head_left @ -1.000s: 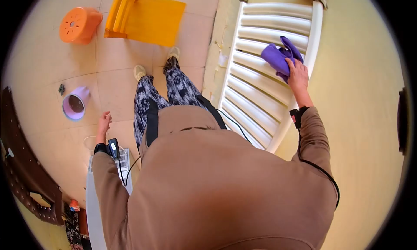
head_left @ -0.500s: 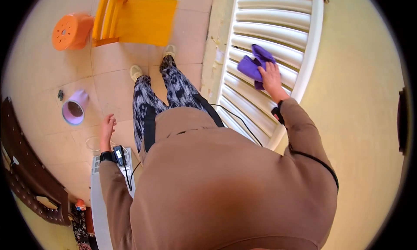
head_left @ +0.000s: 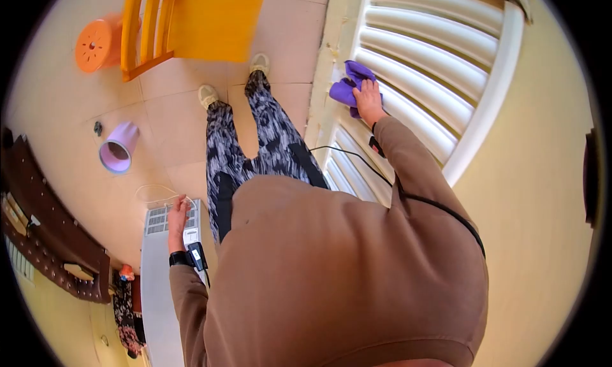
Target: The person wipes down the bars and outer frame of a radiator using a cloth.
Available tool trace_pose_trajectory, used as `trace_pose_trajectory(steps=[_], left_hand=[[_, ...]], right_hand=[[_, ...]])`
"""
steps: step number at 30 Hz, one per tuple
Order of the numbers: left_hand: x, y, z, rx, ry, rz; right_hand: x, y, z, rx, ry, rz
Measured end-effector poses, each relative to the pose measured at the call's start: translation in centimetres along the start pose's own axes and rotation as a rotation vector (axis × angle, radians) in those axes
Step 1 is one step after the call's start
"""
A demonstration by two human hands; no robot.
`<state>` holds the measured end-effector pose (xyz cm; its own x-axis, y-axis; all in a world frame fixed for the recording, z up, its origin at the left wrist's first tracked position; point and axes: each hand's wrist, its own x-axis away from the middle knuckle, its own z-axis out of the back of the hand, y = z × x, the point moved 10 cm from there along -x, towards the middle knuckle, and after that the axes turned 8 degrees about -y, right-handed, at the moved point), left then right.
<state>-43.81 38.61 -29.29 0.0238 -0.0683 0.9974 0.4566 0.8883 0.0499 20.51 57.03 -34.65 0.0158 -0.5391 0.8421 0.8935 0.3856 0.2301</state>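
While a white radiator (head_left: 440, 48) is filling my right side, a pale appliance (head_left: 159, 278) is flanking my left, and a yellow chair (head_left: 217, 23) is standing ahead beside an orange stool (head_left: 94, 46). A black cable (head_left: 347, 153) is crossing the radiator's lower slats. My left hand (head_left: 178, 220) is hanging, fingers slightly bent; my right hand (head_left: 368, 103) is laying outstretched fingers over the purple cloth (head_left: 344, 93), which is lying farther left than before, at the radiator's edge.

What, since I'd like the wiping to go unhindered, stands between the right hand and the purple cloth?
Nothing visible: the right hand is directly on the purple cloth, at the edge of the white radiator. The black cable runs nearby, not between them.
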Motion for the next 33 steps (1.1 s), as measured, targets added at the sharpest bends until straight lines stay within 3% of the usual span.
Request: trace_pose_trajectory(steps=[9, 15, 19, 21, 22, 23, 25, 26, 27, 29, 31, 32, 33], left_hand=[[1.8, 1.5, -1.8, 0.046, -0.03, 0.084], [1.3, 1.3, -1.8, 0.027, -0.06, 0.083], [-0.1, 2.6, -0.7, -0.079, -0.045, 0.012], [-1.0, 3.7, -0.1, -0.068, -0.036, -0.051], [-1.6, 3.8, 0.1, -0.058, -0.043, -0.045], [-2.0, 4.2, 0.4, -0.065, -0.04, -0.058], [-2.2, 6.4, 0.7, -0.117, -0.028, -0.135], [-2.3, 7.2, 1.1, -0.138, -0.015, -0.132], [-2.2, 8.3, 1.2, -0.145, -0.009, -0.142], [-1.6, 10.2, 1.3, -0.194, -0.012, -0.2], [-1.2, 11.4, 1.5, -0.221, -0.008, -0.23], [-1.1, 12.1, 1.4, -0.238, -0.005, -0.26], [-1.3, 12.4, 1.4, -0.251, -0.013, -0.275]], right_hand=[[-5.9, -1.4, -1.4, -0.018, 0.019, -0.011], [-4.6, -0.9, -1.3, -0.092, 0.083, -0.018], [0.5, -1.3, -1.3, -0.225, -0.165, -0.024], [3.3, 0.1, -2.7, -0.704, -0.291, -0.214], [3.7, 1.0, -4.5, -0.927, -0.195, -0.262], [2.8, 1.0, -8.4, -1.414, -0.109, -0.252], [3.8, -0.4, -9.8, -2.284, -0.152, -0.438], [3.6, -0.8, -10.5, -2.502, -0.172, -0.511], [2.6, -0.6, -11.0, -2.512, -0.161, -0.503], [0.5, -0.7, -11.5, -3.082, 0.125, -0.408], [3.2, 3.4, -7.0, -2.094, 0.71, -0.131], [3.8, 3.7, -6.7, -2.097, 0.725, -0.144], [3.8, 4.3, -7.0, -2.352, 0.747, -0.112]])
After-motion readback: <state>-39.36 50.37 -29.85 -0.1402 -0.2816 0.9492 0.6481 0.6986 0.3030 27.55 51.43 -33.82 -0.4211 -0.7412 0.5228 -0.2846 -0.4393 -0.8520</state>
